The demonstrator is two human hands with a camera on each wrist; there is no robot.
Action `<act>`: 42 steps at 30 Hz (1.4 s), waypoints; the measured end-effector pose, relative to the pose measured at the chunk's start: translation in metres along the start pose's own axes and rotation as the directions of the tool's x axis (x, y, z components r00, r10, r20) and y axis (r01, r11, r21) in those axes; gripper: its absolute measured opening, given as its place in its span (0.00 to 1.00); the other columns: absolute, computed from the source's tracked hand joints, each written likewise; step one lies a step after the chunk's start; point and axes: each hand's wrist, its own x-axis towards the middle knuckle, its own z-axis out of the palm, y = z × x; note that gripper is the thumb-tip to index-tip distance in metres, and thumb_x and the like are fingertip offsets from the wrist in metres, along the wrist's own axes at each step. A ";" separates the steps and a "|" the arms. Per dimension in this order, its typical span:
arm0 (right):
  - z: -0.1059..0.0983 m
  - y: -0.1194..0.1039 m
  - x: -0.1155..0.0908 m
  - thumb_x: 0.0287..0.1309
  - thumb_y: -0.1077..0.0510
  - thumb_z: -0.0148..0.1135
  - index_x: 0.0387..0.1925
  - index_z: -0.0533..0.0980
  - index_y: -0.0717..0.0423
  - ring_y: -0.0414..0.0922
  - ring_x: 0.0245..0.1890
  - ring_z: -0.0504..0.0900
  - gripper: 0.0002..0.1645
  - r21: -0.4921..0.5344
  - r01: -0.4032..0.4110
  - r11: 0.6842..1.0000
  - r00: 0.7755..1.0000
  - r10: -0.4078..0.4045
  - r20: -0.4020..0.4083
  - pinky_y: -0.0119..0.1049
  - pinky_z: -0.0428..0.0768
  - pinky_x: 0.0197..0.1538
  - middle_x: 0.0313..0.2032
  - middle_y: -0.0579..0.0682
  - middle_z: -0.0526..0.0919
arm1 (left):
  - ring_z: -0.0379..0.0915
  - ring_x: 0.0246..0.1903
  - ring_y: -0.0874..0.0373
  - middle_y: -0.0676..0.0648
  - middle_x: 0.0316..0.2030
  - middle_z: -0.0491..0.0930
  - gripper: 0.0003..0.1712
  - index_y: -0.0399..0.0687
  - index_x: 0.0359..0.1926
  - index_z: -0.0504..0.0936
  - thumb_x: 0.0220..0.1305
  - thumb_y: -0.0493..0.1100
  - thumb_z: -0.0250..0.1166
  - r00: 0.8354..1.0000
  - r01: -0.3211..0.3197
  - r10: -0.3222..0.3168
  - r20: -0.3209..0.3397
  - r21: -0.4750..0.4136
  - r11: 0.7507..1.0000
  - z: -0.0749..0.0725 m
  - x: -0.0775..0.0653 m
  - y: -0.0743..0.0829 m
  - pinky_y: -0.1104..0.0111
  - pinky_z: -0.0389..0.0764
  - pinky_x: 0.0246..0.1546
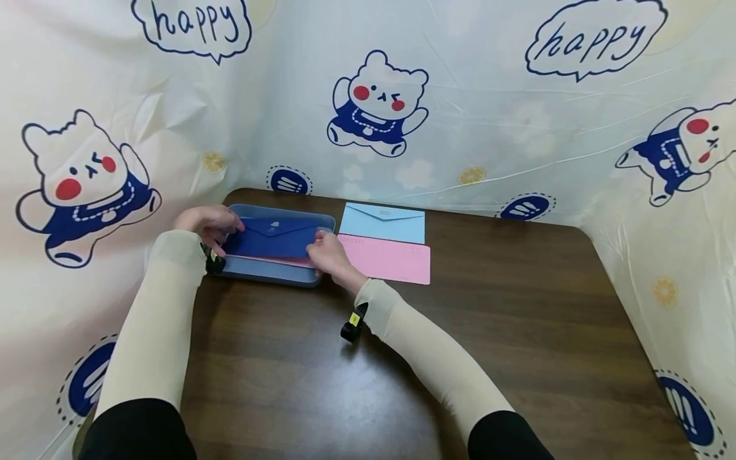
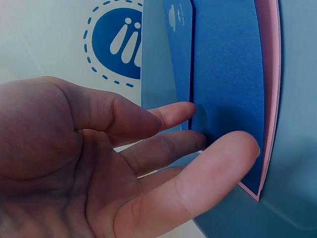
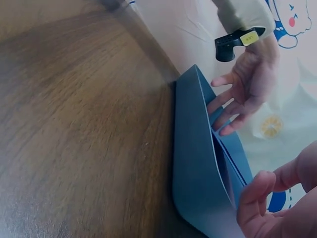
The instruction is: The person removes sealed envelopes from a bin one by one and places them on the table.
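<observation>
A dark blue envelope (image 1: 275, 237) with a pointed flap lies in a blue-grey tray (image 1: 270, 273), on top of a pink envelope (image 2: 271, 74) whose edge shows along the near side. At the tray's left end is my left hand (image 1: 211, 225), its fingers loosely extended and touching the dark blue envelope's left end. My right hand (image 1: 332, 255) pinches that envelope at its right end, by the tray's right rim. The right wrist view shows its fingertips (image 3: 257, 191) curled near the rim; what lies between them is partly hidden.
Right of the tray, a light blue envelope (image 1: 382, 223) lies behind another pink envelope (image 1: 397, 260) on the brown wooden table (image 1: 460, 345). A printed cloth (image 1: 471, 115) hangs around the table's back and sides, close to the tray's left end.
</observation>
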 end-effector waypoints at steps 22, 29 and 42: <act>0.003 0.005 0.012 0.73 0.58 0.66 0.49 0.84 0.60 0.50 0.19 0.78 0.10 0.013 -0.037 0.999 0.995 0.038 -0.087 0.29 0.73 0.20 0.29 0.58 0.84 | 0.83 0.39 0.47 0.20 0.77 0.41 0.30 0.25 0.77 0.58 0.84 0.41 0.37 0.999 0.002 0.000 -0.033 0.063 0.998 0.008 -0.003 0.006 0.55 0.87 0.44; 0.003 0.004 0.012 0.73 0.59 0.66 0.46 0.85 0.60 0.45 0.14 0.75 0.09 0.017 -0.037 0.999 0.994 0.039 -0.101 0.29 0.72 0.18 0.22 0.53 0.80 | 0.63 0.16 0.62 0.19 0.76 0.42 0.30 0.28 0.77 0.60 0.85 0.42 0.37 0.999 0.004 0.000 -0.052 0.063 0.998 0.009 -0.002 0.007 0.58 0.88 0.41; 0.004 0.004 0.012 0.71 0.61 0.68 0.41 0.84 0.60 0.46 0.18 0.79 0.05 0.037 -0.055 0.998 0.993 0.058 -0.099 0.29 0.72 0.19 0.28 0.56 0.85 | 0.45 0.73 0.21 0.21 0.78 0.36 0.31 0.26 0.78 0.55 0.83 0.40 0.35 0.997 -0.032 0.033 -0.070 0.016 0.999 0.009 -0.007 0.002 0.54 0.88 0.45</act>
